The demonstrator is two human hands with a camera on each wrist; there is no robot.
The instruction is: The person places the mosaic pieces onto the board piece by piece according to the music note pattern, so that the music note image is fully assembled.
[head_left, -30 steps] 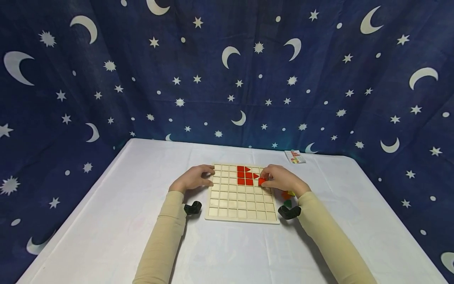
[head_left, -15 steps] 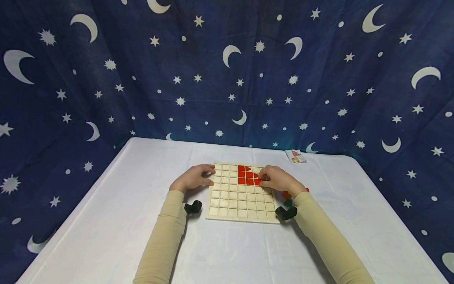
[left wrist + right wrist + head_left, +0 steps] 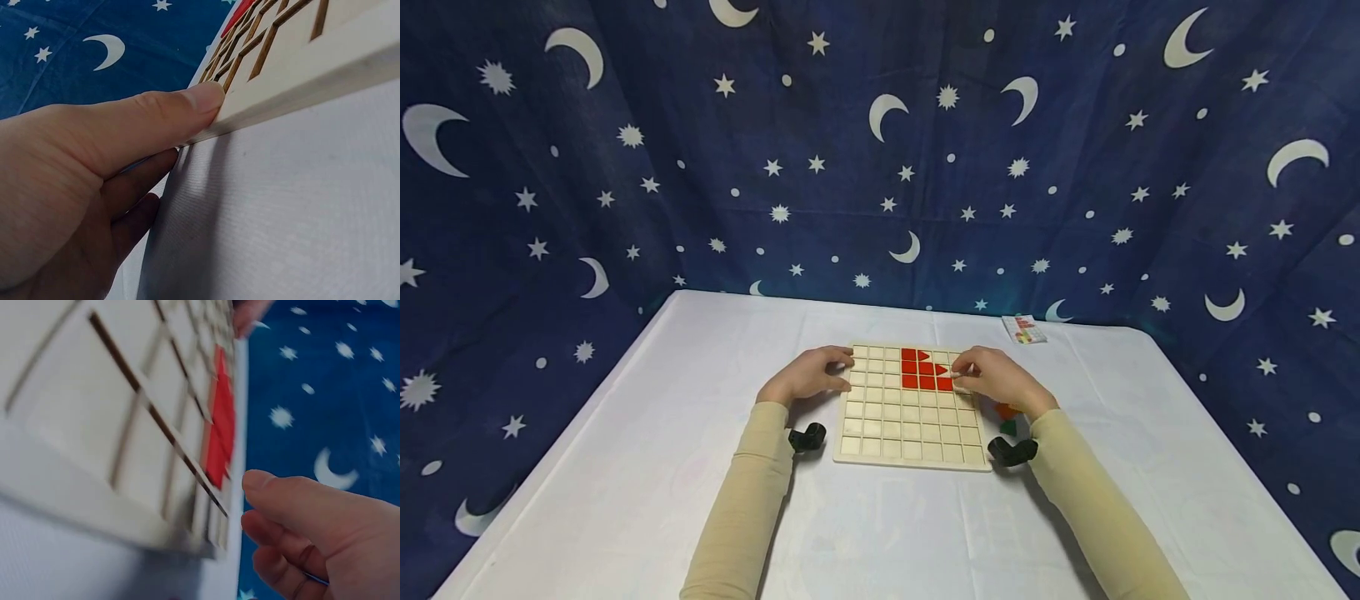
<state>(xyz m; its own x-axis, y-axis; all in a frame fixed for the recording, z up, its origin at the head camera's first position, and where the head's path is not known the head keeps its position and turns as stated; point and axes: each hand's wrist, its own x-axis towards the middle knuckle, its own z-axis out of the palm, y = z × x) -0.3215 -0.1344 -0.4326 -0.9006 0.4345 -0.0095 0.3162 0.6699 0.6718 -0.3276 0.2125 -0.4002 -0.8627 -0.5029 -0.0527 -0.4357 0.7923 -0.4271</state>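
Note:
A square wooden board (image 3: pixel 912 465) with a raised grid lies on the table. Red square tiles (image 3: pixel 927 382) and two red triangle tiles (image 3: pixel 922 356) form a stepped group toward its far right. My left hand (image 3: pixel 805 375) touches the board's left edge near the far corner; in the left wrist view its thumb (image 3: pixel 203 97) rests at the rim, fairly straight. My right hand (image 3: pixel 996 379) hovers at the right side, fingertips just right of the lowest row's end tile (image 3: pixel 945 384). Nothing shows between its thumb and fingers in the right wrist view.
Loose orange (image 3: pixel 1006 411) and green (image 3: pixel 1008 428) pieces lie right of the board, partly hidden by the right forearm. A small printed card (image 3: pixel 1024 330) sits at the table's back right. A dark curtain (image 3: pixel 880 208) with moons and stars hangs behind.
The red square tile that my right hand held has come down and left to the lowest red row's end. The right fingers have let go and drawn back right. My left hand stays put.

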